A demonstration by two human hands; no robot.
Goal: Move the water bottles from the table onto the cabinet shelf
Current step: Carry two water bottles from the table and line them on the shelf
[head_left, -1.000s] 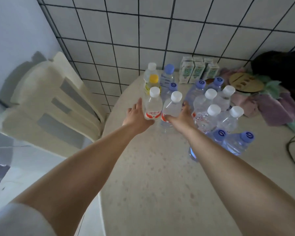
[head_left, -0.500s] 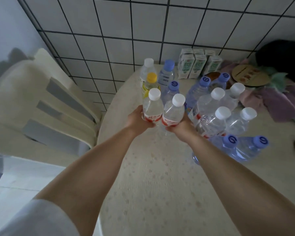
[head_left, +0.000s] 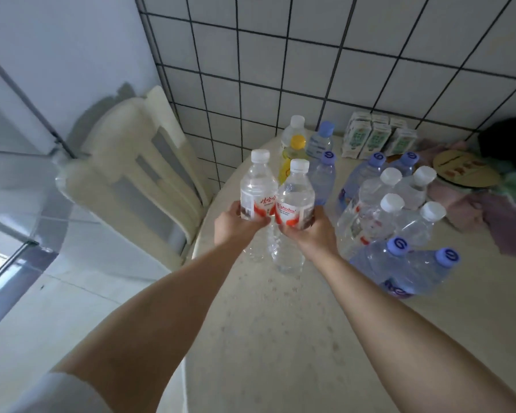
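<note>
At the left, a pale slatted chair (head_left: 137, 180) is seen beside the round table (head_left: 280, 338). Next, a clear white-capped bottle (head_left: 258, 189) is held at its red-and-white label by the left hand (head_left: 236, 225), whose fingers are wrapped round the waist. Touching it on the right, a second white-capped bottle (head_left: 295, 198) is gripped in the same way by the right hand (head_left: 310, 231). Both bottles appear to be raised above the table edge, upright and slightly tilted.

The bottles are judged full, so some weight is to be expected for their size. The thin plastic walls are likely to dent under a hard squeeze, and the smooth label may slip; a firm hold at the labelled waist is best kept.

Further right, the remaining bottles (head_left: 393, 216), with white and blue caps, are left standing on the table, with small cartons (head_left: 376, 138) behind them. The cabinet shelf is not in view.
</note>
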